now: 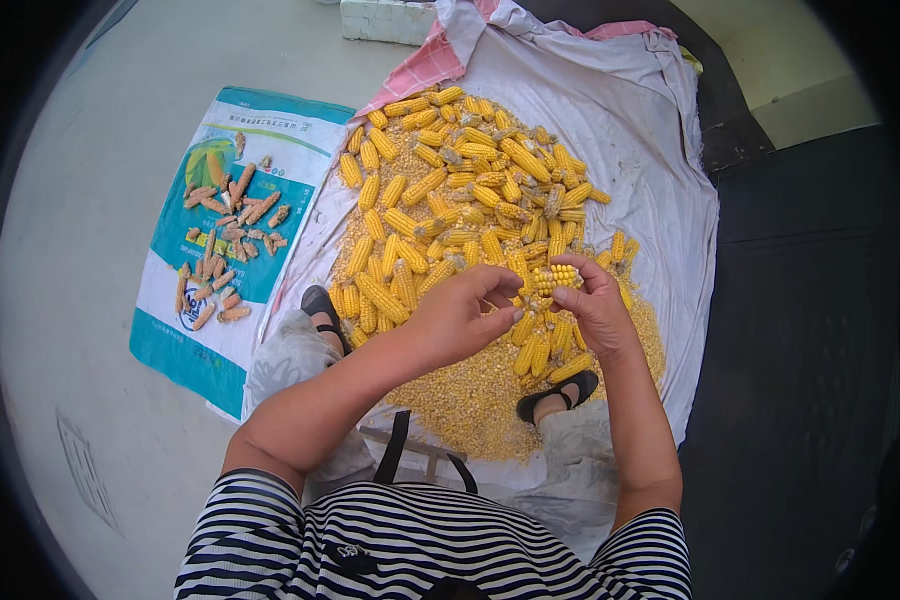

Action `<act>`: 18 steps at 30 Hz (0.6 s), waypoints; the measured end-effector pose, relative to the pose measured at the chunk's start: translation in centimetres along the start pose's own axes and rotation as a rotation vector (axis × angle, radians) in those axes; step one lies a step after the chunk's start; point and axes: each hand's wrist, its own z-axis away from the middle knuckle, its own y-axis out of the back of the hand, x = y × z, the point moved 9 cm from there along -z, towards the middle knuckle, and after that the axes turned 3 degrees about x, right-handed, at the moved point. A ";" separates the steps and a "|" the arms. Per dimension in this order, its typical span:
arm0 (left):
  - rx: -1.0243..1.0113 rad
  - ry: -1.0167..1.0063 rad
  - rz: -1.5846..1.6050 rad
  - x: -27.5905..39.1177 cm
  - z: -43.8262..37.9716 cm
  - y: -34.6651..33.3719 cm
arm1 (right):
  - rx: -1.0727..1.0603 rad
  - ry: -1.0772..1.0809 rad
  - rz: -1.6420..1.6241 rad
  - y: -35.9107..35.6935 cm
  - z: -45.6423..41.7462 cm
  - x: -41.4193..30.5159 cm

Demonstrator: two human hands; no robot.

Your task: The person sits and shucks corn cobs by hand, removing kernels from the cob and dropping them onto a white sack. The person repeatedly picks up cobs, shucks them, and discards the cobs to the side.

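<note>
My right hand (592, 300) grips a short ear of corn (555, 280) between thumb and fingers; some of its kernel rows look gone. Just left of it is my left hand (469, 311), its fingers curled and the thumb apart from them, with nothing visible in it. Under and beyond both hands lies a heap of yellow corn ears (487, 180), some with dried silk at their tips. Loose corn kernels (465, 405) are spread around and below the heap, on a white cloth (592, 82) with pink edges.
A teal and white printed sack (270, 112) lies flat at the left, with several bare corncobs (259, 206) on it. My feet in black shoes (559, 397) stand at either side of the kernels. A white block (386, 20) is at the top, a dark surface (795, 300) at the right.
</note>
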 end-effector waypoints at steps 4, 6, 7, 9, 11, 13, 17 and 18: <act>-0.084 0.106 0.436 -0.5 0.3 -1.7 | 0.006 0.015 -0.021 -1.9 5.7 -1.0; -0.135 0.195 0.603 -0.9 1.0 -3.2 | 0.015 0.017 -0.029 -2.2 7.5 -0.3; -0.179 0.240 0.633 -1.2 1.3 -4.0 | 0.019 -0.005 -0.016 -2.5 8.2 0.1; -0.271 0.297 0.675 -1.6 1.9 -5.4 | 0.021 -0.051 0.010 -2.9 9.2 0.8; -0.241 0.332 0.678 -2.8 2.1 -5.5 | 0.028 0.001 -0.017 -3.8 8.8 1.5; -0.203 0.351 0.670 -3.7 2.1 -5.2 | 0.052 0.057 -0.069 -4.7 8.3 1.8; -0.138 0.426 0.640 -4.3 1.5 -3.9 | 0.074 0.090 -0.112 -5.0 7.1 2.1; -0.111 0.419 0.670 -4.0 1.2 -3.7 | 0.046 0.097 -0.110 -4.9 6.6 1.9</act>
